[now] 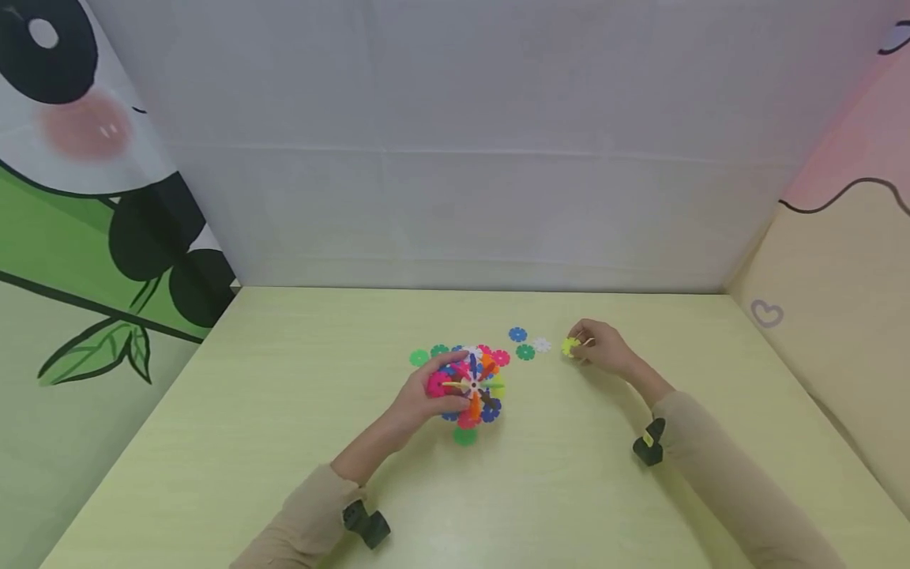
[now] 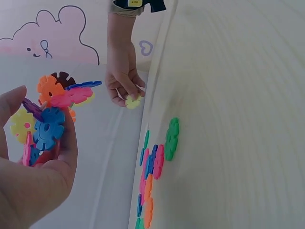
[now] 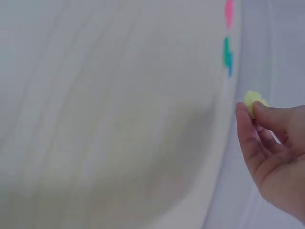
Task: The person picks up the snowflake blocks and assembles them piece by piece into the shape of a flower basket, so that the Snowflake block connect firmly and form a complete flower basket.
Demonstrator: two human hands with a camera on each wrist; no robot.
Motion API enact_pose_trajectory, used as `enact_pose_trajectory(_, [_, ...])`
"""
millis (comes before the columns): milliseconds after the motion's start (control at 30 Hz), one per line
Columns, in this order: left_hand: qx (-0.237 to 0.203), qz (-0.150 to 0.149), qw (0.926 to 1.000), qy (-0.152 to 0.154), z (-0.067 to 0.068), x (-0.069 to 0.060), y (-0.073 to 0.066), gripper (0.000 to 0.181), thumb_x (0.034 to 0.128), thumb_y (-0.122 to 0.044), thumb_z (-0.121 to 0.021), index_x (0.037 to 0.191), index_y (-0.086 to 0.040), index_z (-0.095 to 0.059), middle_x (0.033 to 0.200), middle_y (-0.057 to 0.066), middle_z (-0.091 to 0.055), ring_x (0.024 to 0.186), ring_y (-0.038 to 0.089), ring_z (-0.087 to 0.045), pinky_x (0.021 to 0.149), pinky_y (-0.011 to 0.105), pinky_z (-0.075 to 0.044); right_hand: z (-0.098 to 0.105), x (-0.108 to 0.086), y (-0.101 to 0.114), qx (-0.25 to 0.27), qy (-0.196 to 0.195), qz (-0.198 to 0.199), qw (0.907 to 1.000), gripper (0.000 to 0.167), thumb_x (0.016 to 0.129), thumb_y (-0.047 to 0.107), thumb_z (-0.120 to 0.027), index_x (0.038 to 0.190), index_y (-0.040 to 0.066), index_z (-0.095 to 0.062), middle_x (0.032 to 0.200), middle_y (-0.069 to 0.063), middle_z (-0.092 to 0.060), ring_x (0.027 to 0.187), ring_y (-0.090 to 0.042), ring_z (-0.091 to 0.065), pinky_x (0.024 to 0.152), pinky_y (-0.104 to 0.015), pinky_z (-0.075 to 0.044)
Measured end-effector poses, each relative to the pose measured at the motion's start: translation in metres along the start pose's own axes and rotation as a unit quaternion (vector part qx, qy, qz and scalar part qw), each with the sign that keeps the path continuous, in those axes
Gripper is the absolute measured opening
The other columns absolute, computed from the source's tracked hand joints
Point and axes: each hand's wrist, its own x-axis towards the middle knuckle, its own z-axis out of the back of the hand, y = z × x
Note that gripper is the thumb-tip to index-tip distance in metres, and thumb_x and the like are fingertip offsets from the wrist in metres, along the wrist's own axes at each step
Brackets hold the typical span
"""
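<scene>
My left hand grips a cluster of joined, multicoloured flower-shaped discs, held above loose discs on the table. In the left wrist view, the thumb and fingers curl round the cluster, with a blue disc and an orange disc showing. Off to the right, my right hand pinches a yellow disc between thumb and fingertips. The right wrist view shows that yellow disc at the fingertips, clear of the cluster.
Between the hands lie a blue disc, a dark green disc and a white disc. A green disc lies on the near side of the cluster, a light green one behind left. Printed walls border the table.
</scene>
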Motion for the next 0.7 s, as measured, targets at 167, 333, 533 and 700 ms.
enact_pose_trajectory(167, [-0.007, 0.004, 1.0, 0.0, -0.001, 0.0, -0.004, 0.067, 0.0911, -0.01, -0.066, 0.151, -0.015, -0.037, 0.145, 0.022, -0.045, 0.113, 0.016, -0.062, 0.093, 0.03, -0.058, -0.003, -0.007, 0.033, 0.041, 0.027, 0.024, 0.9985, 0.018, 0.093, -0.003, -0.059, 0.109, -0.011, -0.054, 0.096, -0.027, -0.065, 0.082, -0.032, -0.073, 0.069, -0.038, -0.062])
enact_pose_trajectory(333, [-0.018, 0.001, 0.9998, 0.012, -0.003, 0.001, -0.004, 0.066, 0.0915, -0.01, -0.066, 0.151, -0.013, -0.037, 0.144, 0.023, -0.044, 0.108, 0.013, -0.064, 0.092, 0.029, -0.058, -0.011, -0.022, 0.064, 0.096, 0.047, 0.039, 0.9935, 0.019, 0.095, -0.002, -0.057, 0.112, -0.01, -0.053, 0.098, -0.027, -0.067, 0.086, -0.032, -0.073, 0.07, -0.03, -0.062])
enact_pose_trajectory(533, [-0.049, -0.01, 0.9976, 0.047, -0.003, 0.001, -0.001, 0.064, 0.0918, -0.007, -0.061, 0.15, -0.01, -0.037, 0.142, 0.017, -0.045, 0.105, 0.01, -0.064, 0.088, 0.025, -0.058, -0.02, -0.042, 0.106, 0.165, 0.045, 0.082, 0.9819, 0.023, 0.095, -0.002, -0.057, 0.117, -0.011, -0.054, 0.102, -0.023, -0.061, 0.081, -0.008, -0.068, 0.07, -0.023, -0.06])
enact_pose_trajectory(700, [-0.08, -0.012, 0.9931, 0.085, -0.001, 0.004, 0.003, 0.061, 0.0914, -0.011, -0.05, 0.15, -0.009, -0.036, 0.128, 0.0, -0.058, 0.104, 0.007, -0.067, 0.089, 0.027, -0.058, -0.025, -0.049, 0.13, 0.161, 0.036, 0.107, 0.9805, 0.025, 0.094, -0.003, -0.059, 0.117, -0.01, -0.058, 0.107, -0.027, -0.062, 0.081, -0.016, -0.07, 0.067, -0.024, -0.06])
